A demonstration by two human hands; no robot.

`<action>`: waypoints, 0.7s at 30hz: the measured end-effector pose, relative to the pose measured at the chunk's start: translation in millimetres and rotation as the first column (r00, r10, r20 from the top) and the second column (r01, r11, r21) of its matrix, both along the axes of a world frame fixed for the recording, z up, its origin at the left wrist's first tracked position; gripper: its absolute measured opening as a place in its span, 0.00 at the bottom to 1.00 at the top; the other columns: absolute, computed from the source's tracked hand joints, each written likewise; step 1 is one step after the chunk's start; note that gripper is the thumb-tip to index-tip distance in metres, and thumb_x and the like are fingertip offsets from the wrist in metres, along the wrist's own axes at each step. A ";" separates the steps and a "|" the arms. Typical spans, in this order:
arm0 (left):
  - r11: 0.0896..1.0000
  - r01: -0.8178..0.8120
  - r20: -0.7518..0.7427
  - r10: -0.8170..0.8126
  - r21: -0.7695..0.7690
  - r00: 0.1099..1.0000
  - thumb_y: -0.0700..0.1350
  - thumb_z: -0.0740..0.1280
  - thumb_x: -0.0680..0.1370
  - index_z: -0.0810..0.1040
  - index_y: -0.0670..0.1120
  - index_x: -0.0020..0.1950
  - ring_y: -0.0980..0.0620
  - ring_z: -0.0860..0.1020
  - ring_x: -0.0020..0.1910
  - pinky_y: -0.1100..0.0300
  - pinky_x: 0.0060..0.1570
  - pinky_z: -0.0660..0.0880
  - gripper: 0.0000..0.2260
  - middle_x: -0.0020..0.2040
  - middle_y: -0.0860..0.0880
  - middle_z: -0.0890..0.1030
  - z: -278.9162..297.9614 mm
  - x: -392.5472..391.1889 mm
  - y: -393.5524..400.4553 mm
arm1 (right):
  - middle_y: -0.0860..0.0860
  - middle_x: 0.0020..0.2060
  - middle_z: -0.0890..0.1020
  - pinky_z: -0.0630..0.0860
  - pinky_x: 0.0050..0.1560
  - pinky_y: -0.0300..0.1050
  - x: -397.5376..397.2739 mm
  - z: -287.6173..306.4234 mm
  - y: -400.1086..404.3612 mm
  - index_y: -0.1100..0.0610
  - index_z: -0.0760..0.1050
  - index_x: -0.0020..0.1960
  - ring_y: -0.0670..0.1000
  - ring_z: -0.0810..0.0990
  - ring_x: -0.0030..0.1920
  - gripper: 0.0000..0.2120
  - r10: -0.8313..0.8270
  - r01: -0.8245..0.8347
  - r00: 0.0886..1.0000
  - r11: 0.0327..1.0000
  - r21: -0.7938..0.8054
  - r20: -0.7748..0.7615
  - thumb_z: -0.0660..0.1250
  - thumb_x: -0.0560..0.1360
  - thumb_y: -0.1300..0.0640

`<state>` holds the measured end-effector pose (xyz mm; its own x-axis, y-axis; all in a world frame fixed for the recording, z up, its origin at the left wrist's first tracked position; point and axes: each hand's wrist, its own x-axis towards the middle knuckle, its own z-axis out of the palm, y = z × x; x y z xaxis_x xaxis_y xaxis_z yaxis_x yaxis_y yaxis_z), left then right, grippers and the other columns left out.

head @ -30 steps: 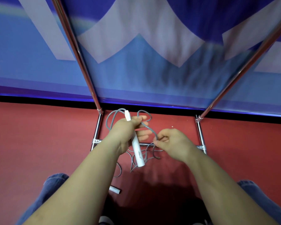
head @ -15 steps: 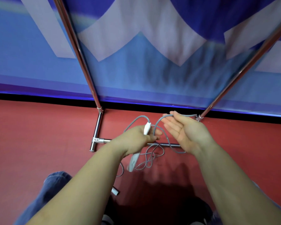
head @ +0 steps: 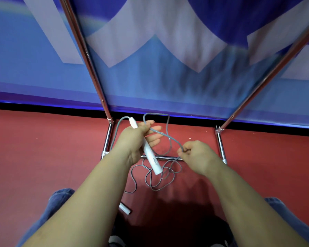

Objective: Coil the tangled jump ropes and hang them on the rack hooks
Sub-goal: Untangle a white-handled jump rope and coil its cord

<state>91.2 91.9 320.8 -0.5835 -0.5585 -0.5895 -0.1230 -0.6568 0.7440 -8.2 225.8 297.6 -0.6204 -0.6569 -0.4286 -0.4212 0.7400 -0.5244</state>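
Left hand [head: 134, 139] is clenched around the white handle [head: 148, 150], one grey cord [head: 169, 138] loop over its fingers. Right hand [head: 198, 154] pinches the cord just right of the handle. The rest lies tangled on the floor below the handle, second handle [head: 124, 208] further down. Coiling barely started, nothing hung on the rack [head: 106, 145]; no hooks visible.

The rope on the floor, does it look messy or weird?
Yes. The gray rope lies in a loose tangle of overlapping loops on the red floor by the rack base. Its second white handle lies apart, near the knee, while the left hand grips the other handle.
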 end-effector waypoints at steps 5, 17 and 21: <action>0.999 -0.037 -0.048 0.036 -0.011 0.998 0.42 0.57 0.83 0.75 0.45 0.50 0.52 0.82 0.37 0.60 0.40 0.79 0.08 0.45 0.46 0.81 -1.6 -0.1 -5.0 | 0.61 0.38 0.81 0.78 0.41 0.46 0.7 3.6 -5.3 0.67 0.77 0.44 0.57 0.81 0.37 0.10 -0.211 0.282 0.921 0.941 -0.188 0.328 0.64 0.78 0.60; 0.583 0.674 0.475 -0.482 -0.454 0.736 0.38 0.62 0.80 0.78 0.47 0.48 0.52 0.74 0.45 0.66 0.44 0.70 0.07 0.48 0.47 0.80 -11.2 8.9 10.6 | 0.54 0.32 0.84 0.81 0.35 0.40 -9.5 31.2 -6.4 0.62 0.76 0.45 0.49 0.85 0.34 0.08 -0.181 0.828 0.352 0.517 -0.215 0.918 0.61 0.79 0.59; 0.665 0.619 0.437 -0.451 -0.417 0.779 0.37 0.60 0.81 0.74 0.46 0.43 0.46 0.76 0.41 0.60 0.39 0.71 0.09 0.42 0.45 0.80 -13.4 6.5 12.3 | 0.55 0.39 0.84 0.82 0.40 0.39 -8.1 29.2 -7.8 0.61 0.76 0.51 0.50 0.85 0.38 0.06 -0.174 0.749 0.469 0.598 -0.285 0.866 0.62 0.78 0.61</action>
